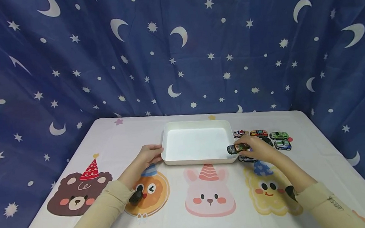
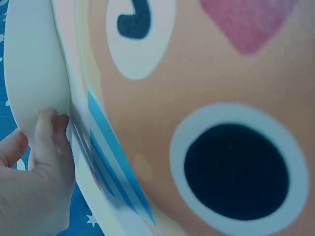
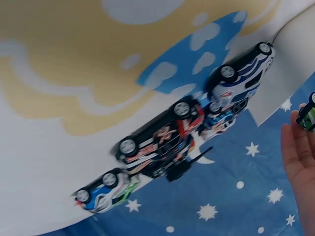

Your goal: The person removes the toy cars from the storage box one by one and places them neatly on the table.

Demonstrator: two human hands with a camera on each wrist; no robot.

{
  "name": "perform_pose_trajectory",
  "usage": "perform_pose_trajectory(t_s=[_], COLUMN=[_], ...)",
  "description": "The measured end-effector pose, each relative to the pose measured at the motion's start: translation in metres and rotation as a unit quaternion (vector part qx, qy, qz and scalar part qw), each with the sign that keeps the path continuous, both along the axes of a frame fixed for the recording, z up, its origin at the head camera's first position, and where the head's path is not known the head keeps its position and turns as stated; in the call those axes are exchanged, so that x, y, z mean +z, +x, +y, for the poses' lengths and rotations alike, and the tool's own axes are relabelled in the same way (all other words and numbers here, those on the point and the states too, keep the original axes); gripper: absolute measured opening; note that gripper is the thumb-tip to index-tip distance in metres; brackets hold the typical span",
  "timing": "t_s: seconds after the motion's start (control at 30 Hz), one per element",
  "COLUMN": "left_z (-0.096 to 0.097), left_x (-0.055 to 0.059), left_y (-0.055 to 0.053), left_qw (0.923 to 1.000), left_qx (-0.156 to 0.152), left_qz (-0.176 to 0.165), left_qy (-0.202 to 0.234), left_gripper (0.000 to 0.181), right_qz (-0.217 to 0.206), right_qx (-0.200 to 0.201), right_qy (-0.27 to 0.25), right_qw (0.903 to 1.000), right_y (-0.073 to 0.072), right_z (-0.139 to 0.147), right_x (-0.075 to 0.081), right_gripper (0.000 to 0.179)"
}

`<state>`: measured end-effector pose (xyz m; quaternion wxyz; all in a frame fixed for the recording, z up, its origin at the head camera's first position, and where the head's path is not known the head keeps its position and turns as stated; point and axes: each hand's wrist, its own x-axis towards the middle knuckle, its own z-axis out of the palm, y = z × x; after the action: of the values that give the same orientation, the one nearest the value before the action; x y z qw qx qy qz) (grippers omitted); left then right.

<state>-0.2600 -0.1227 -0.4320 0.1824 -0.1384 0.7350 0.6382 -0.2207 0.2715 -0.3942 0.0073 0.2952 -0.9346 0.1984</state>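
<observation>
A shallow white tray [image 1: 200, 141] sits on the table, its inside bare. At its left end, my left hand [image 1: 148, 155] holds the wall; in the left wrist view the fingers [image 2: 47, 135] are bent against the tray's outer side and the thumb lies near its rim. My right hand [image 1: 259, 150] pinches a dark, multicoloured toy car [image 1: 235, 148] over the tray's right rim. Only part of this car [image 3: 309, 117] shows at the right wrist view's edge, with green on its side. Under that hand, a white-and-blue toy car [image 1: 247, 159] stands beside the tray.
Several more toy cars cluster right of the tray, among them a red-and-white one [image 1: 240, 134], an orange one [image 1: 258, 133], a green one [image 1: 278, 135] and a white, blue and green one [image 1: 282, 144]. A blue star-and-moon curtain [image 1: 199, 84] hangs behind the table.
</observation>
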Motion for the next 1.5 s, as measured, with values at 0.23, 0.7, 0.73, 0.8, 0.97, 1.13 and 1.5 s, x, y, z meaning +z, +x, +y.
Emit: perform_pose_trajectory(t_s=[0.23, 0.7, 0.73, 0.8, 0.97, 1.13, 1.5], left_z=[-0.001, -0.006, -0.005, -0.002, 0.0, -0.002, -0.002], left_x=[0.001, -0.013, -0.012, -0.006, 0.002, 0.001, 0.0], left_y=[0.0, -0.007, -0.006, -0.003, 0.001, 0.001, 0.002], left_qw=[1.0, 0.9997, 0.9997, 1.0, 1.0, 0.9999, 0.9997], left_qx=[-0.009, -0.022, -0.02, -0.008, -0.005, -0.01, -0.011], left_qz=[0.002, 0.009, 0.008, 0.0, -0.004, -0.001, 0.003], left_qy=[0.0, 0.01, 0.008, -0.003, 0.001, 0.006, 0.02], left_gripper=[0.042, 0.042, 0.042, 0.041, 0.042, 0.043, 0.042], right_qz=[0.007, -0.006, -0.001, 0.002, 0.028, 0.063, 0.045], right_qx=[-0.018, -0.042, -0.045, -0.048, -0.048, -0.046, -0.083], right_qy=[0.012, 0.039, 0.039, 0.037, 0.041, 0.053, 0.08], right_qw=[0.9997, 0.9983, 0.9982, 0.9982, 0.9976, 0.9956, 0.9924], right_y=[0.01, 0.025, 0.026, 0.027, 0.03, 0.03, 0.03], right_z=[0.017, 0.064, 0.068, 0.076, 0.093, 0.107, 0.14], right_x=[0.003, 0.007, 0.006, 0.004, -0.003, -0.01, -0.023], right_gripper=[0.034, 0.031, 0.031, 0.031, 0.032, 0.032, 0.031])
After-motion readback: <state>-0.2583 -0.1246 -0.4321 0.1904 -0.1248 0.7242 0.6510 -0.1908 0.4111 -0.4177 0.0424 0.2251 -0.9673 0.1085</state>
